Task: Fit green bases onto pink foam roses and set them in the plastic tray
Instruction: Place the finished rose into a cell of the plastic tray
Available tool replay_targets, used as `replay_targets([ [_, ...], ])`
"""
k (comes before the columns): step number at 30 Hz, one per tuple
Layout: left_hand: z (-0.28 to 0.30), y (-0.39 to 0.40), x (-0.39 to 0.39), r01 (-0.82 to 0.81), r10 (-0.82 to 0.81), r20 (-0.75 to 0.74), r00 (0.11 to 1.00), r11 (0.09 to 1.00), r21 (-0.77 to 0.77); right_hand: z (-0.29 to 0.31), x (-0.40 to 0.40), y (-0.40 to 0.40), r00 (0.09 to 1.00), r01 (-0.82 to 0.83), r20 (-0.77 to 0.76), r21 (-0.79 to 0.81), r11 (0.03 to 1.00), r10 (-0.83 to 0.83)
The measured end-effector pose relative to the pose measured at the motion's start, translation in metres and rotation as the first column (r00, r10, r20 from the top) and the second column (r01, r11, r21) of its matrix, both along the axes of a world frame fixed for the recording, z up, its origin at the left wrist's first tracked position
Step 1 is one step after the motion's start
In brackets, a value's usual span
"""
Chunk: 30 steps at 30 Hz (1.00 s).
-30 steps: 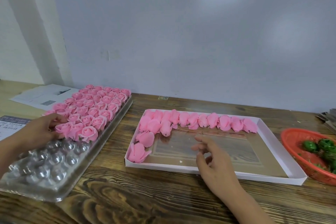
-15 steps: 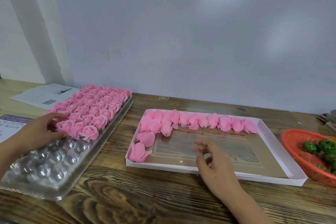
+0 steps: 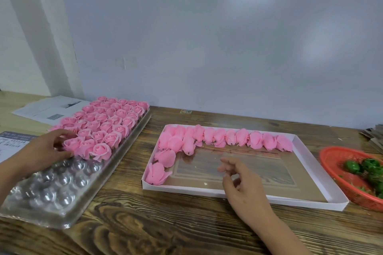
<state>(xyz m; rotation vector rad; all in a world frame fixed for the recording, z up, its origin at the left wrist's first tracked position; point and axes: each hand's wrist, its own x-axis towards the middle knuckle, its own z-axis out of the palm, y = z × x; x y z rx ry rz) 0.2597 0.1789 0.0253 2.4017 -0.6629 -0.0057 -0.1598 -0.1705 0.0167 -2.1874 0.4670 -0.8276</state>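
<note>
the orange basket (image 3: 339,174) runs off the right edge, so only its left part shows, and the green bases (image 3: 352,167) inside it are smeared into dark green blobs whose number cannot be counted. the left hand (image 3: 40,152) enters from the left edge with its wrist cut off; its fingertips lie against a rose at the near row of the plastic tray (image 3: 51,198), and whether they pinch it or only touch it cannot be told. a stack of papers (image 3: 373,136) at the far right is clipped, and the print on the sheets (image 3: 48,109) at far left is unreadable.
</note>
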Motion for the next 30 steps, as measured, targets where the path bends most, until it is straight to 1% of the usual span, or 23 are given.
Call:
replay_targets([
  [2, 0.015, -0.006, -0.015, -0.003, 0.002, 0.029, 1.0, 1.0, 0.031, 0.0, 0.0, 0.0, 1.0, 0.002, -0.006, -0.006, 1.0, -0.002],
  [4, 0.033, -0.017, -0.034, -0.032, 0.027, 0.123, 0.992, 0.999, 0.041, -0.001, 0.0, 0.0, 1.0, 0.002, -0.008, -0.01, 1.0, -0.002],
  [6, 0.051, -0.034, -0.065, -0.065, 0.073, 0.267, 0.961, 0.997, -0.04, -0.001, 0.0, 0.0, 1.0, -0.002, -0.003, -0.004, 1.0, 0.002],
  [7, 0.059, -0.044, -0.085, -0.049, 0.076, 0.32, 0.944, 0.995, -0.092, -0.001, 0.0, 0.0, 1.0, -0.003, 0.004, 0.006, 1.0, 0.003],
  [9, 0.069, -0.068, -0.132, 0.022, 0.026, 0.353, 0.935, 0.991, -0.129, -0.001, 0.0, -0.001, 1.0, -0.004, 0.007, 0.014, 1.0, 0.004],
  [11, 0.066, -0.088, -0.172, 0.109, -0.076, 0.292, 0.954, 0.989, -0.1, -0.001, 0.0, -0.001, 1.0, -0.004, -0.003, 0.013, 1.0, 0.004],
  [14, 0.039, -0.11, -0.208, 0.209, -0.197, 0.15, 0.969, 0.976, -0.065, -0.002, 0.0, -0.002, 1.0, 0.001, -0.026, 0.021, 1.0, 0.0],
  [15, 0.027, -0.114, -0.213, 0.218, -0.211, 0.094, 0.973, 0.973, -0.075, -0.002, 0.001, -0.001, 1.0, 0.003, -0.031, 0.024, 1.0, -0.002],
  [18, -0.004, -0.123, -0.22, 0.204, -0.214, -0.037, 0.976, 0.962, -0.182, -0.002, 0.002, -0.001, 0.998, 0.015, -0.059, 0.003, 1.0, -0.015],
  [21, -0.023, -0.125, -0.219, 0.176, -0.202, -0.067, 0.977, 0.943, -0.283, -0.002, 0.003, 0.001, 0.99, -0.024, -0.14, -0.063, 0.998, 0.015],
  [24, -0.033, -0.122, -0.217, 0.136, -0.163, -0.049, 0.985, 0.925, -0.354, -0.001, 0.008, 0.003, 0.971, -0.048, -0.24, -0.112, 0.993, 0.02],
  [27, -0.035, -0.121, -0.217, 0.144, -0.165, -0.024, 0.986, 0.918, -0.371, 0.002, 0.021, 0.008, 0.938, -0.055, -0.345, -0.067, 0.996, 0.029],
  [30, -0.034, -0.122, -0.217, 0.14, -0.166, -0.035, 0.986, 0.913, -0.384, 0.009, 0.042, 0.017, 0.874, -0.123, -0.472, 0.006, 0.992, 0.112],
])
